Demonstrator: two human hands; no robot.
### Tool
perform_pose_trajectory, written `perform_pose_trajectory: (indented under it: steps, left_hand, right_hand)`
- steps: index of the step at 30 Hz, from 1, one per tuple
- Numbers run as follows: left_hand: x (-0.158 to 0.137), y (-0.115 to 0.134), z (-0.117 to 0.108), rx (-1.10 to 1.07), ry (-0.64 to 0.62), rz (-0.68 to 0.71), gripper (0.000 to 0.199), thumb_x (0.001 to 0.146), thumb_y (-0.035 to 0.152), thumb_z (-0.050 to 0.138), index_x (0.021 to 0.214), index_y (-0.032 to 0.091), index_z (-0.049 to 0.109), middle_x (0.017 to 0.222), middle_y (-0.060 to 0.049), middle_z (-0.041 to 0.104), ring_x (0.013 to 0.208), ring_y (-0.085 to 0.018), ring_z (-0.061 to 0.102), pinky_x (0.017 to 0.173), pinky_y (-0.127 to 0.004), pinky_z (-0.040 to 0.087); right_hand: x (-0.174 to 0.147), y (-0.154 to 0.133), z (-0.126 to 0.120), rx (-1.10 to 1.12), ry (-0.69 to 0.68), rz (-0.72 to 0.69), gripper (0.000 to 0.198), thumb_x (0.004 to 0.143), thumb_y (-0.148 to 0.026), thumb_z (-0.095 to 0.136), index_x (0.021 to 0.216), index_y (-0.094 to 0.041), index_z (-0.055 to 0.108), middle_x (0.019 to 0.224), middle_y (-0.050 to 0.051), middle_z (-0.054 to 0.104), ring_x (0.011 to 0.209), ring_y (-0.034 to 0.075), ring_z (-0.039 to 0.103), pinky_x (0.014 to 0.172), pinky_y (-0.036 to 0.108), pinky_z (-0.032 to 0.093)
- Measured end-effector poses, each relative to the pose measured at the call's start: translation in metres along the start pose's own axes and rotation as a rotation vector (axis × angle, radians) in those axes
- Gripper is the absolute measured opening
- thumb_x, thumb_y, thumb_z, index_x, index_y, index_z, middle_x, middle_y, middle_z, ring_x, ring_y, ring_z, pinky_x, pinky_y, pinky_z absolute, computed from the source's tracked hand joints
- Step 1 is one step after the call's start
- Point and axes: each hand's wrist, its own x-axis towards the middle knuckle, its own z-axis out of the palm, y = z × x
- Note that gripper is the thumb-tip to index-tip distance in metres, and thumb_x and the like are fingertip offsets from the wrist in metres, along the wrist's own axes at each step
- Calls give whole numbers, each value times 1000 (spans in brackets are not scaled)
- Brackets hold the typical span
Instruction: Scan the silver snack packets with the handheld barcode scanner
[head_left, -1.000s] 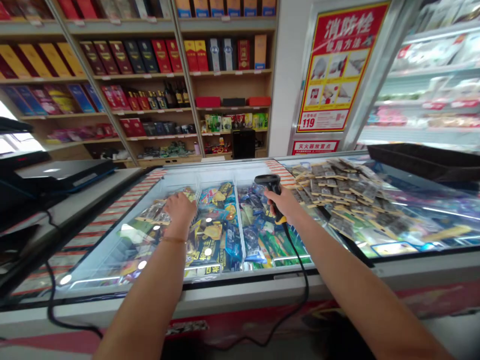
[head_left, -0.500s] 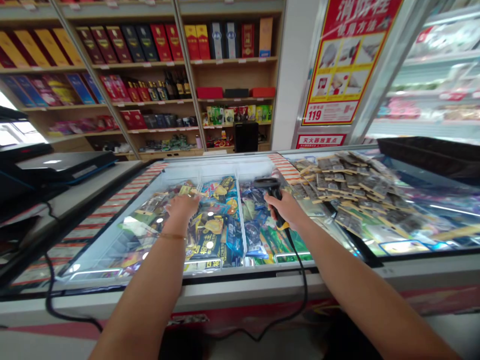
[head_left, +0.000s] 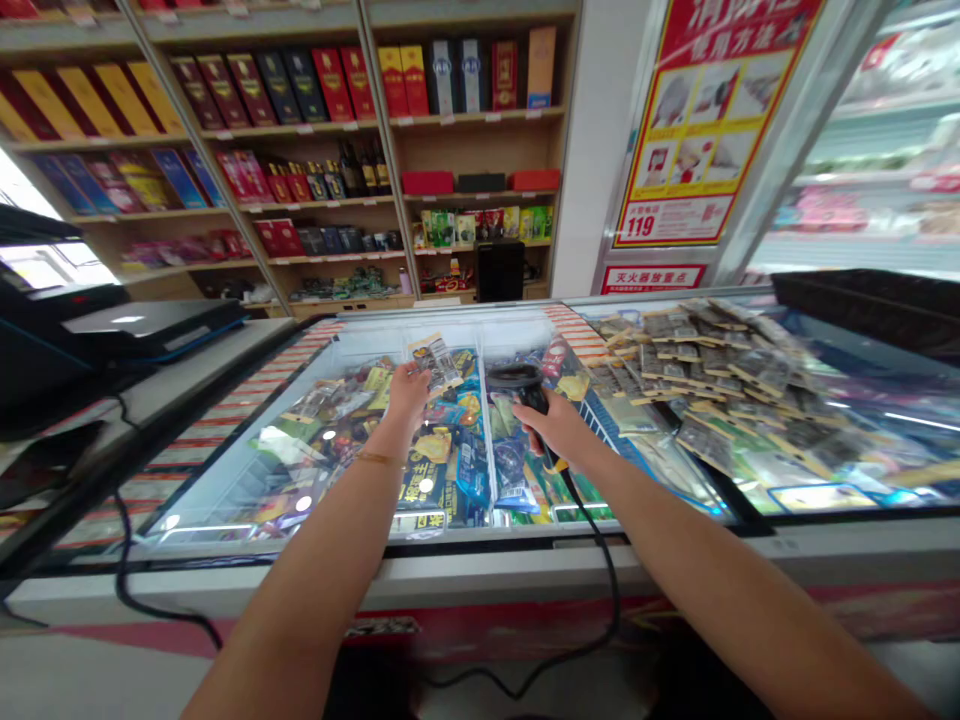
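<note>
My left hand (head_left: 410, 390) is closed on the edge of a small clear packet (head_left: 437, 364) with a tan header and dark contents, lifted above the freezer. In my right hand (head_left: 555, 430) is a black barcode scanner (head_left: 517, 378) with a yellow-tipped grip, its head turned left toward the packet. A gap remains between scanner and packet. From the scanner's grip a black cable (head_left: 611, 570) loops down in front. Below both hands, the chest freezer (head_left: 480, 555) holds bagged goods, among them blue and black bags (head_left: 471, 465).
A heap of similar tan-topped packets (head_left: 705, 350) lies on the freezer's glass at right. A long black tray (head_left: 862, 310) sits behind it. At left stands a counter with dark equipment (head_left: 150, 325). Shelves with boxes and bottles (head_left: 322, 180) line the back wall.
My left hand has come up and right from the freezer contents, with the packet now plainly in its fingers. The scanner's head has swung left toward it.
</note>
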Motion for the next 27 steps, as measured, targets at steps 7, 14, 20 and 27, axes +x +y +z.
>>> perform_pose_trajectory:
  steps: [7,14,20,27]
  left_hand:
    - [-2,-1,-3,-73,-13,-103,28,68,21,69,91,21,52,76,1,66,68,-15,66,64,-28,52]
    - [-3,-4,-1,-66,-7,-99,31,69,22,71,94,20,53,79,-1,67,70,-16,66,64,-28,52]
    - [-3,-5,0,-47,-4,-98,30,71,21,69,96,21,53,78,0,66,69,-15,64,63,-27,50]
    - [-3,-5,-1,-26,-15,-92,26,73,21,67,95,20,53,80,-1,66,67,-15,64,63,-27,52]
  right_hand:
    - [-7,0,5,-82,-82,-71,25,81,-39,66,89,-21,51,59,-7,54,36,10,51,37,23,41]
    - [-7,2,6,-78,-136,-74,26,81,-40,65,90,-20,51,59,-7,54,35,9,50,35,21,39]
    - [-9,-1,7,-65,-151,-61,26,81,-39,65,91,-20,50,59,-8,53,34,9,50,36,21,39]
    - [-9,-2,6,-64,-146,-74,26,81,-39,66,90,-20,51,60,-7,54,35,9,50,36,22,39]
